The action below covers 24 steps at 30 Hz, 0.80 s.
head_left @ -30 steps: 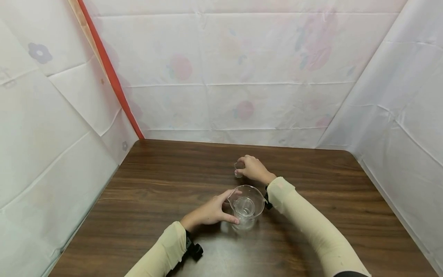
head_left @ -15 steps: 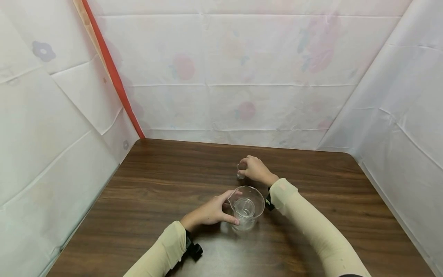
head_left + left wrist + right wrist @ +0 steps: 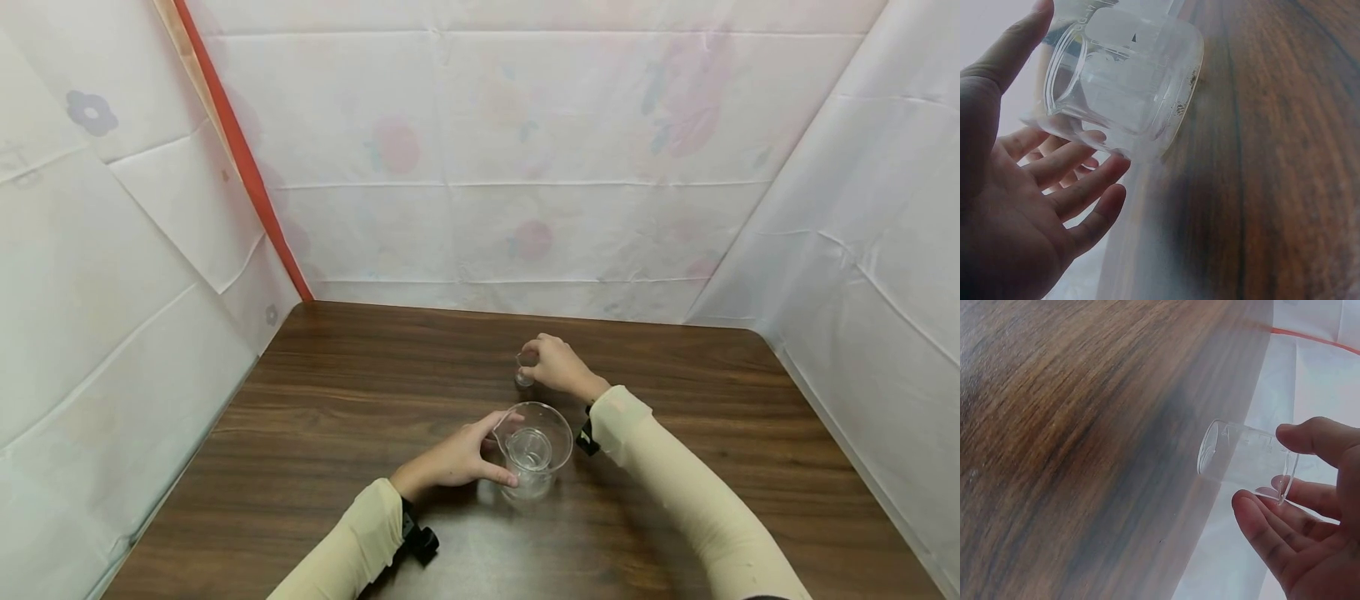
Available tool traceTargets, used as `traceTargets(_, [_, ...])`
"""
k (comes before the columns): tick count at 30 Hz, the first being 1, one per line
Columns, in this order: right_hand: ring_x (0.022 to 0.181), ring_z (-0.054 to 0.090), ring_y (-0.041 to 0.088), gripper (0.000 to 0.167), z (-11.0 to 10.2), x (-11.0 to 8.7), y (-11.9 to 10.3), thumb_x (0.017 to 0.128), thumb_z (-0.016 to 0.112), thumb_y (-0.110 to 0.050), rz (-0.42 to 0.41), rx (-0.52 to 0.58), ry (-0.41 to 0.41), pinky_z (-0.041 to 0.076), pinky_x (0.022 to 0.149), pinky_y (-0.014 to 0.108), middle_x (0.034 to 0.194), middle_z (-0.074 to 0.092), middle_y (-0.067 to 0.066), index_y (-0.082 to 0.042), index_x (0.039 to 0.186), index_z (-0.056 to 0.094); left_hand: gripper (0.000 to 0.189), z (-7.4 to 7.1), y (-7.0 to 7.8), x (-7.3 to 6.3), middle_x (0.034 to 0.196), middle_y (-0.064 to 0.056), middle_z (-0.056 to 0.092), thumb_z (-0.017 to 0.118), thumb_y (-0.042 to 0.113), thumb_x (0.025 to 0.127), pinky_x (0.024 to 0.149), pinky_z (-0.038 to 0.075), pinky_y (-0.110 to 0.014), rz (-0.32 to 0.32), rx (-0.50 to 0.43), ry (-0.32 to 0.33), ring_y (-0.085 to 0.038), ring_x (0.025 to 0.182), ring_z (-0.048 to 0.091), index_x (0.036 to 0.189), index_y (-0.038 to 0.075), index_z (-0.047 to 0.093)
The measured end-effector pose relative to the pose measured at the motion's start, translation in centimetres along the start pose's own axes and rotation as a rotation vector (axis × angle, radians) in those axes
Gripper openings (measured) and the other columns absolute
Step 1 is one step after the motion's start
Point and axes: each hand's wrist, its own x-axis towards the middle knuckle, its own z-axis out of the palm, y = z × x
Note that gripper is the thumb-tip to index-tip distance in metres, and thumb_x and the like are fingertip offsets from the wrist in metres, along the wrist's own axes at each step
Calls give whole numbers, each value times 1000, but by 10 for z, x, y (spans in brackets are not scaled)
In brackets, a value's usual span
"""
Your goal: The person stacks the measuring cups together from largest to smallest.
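My left hand [image 3: 457, 454] holds a large clear glass beaker [image 3: 558, 446] from its left side, thumb in front and fingers behind. This beaker stands upright on the wooden table, with a smaller glass beaker [image 3: 529, 450] nested inside it. In the left wrist view, the thumb and fingers lie along opposite sides of the large beaker's wall [image 3: 1179, 94]. Farther back, my right hand [image 3: 558, 367] pinches a tiny clear beaker [image 3: 523, 377] near its rim. The right wrist view shows the tiny beaker [image 3: 1241, 453] between thumb and fingers, its base close over the table.
The dark wood-grain table [image 3: 337, 417] ends at a white patterned sheet [image 3: 465, 233] behind, with more white sheeting at both sides. A red strip [image 3: 247, 167] runs down the back left corner. Black wrist cameras sit on both wrists.
My right hand has shifted slightly to the right with the tiny beaker. My left hand and the large beaker have stayed in place.
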Motion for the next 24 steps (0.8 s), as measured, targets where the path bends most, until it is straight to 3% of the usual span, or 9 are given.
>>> traceTargets(24, [89, 61, 22, 39, -20, -17, -9, 86, 74, -23, -71, -43, 40, 54, 77, 38, 104, 63, 10, -2, 118, 66, 85, 0, 1, 1, 143, -1, 53, 82, 36, 78, 105, 47, -42, 3, 12, -5, -20, 130, 52, 147, 15, 38])
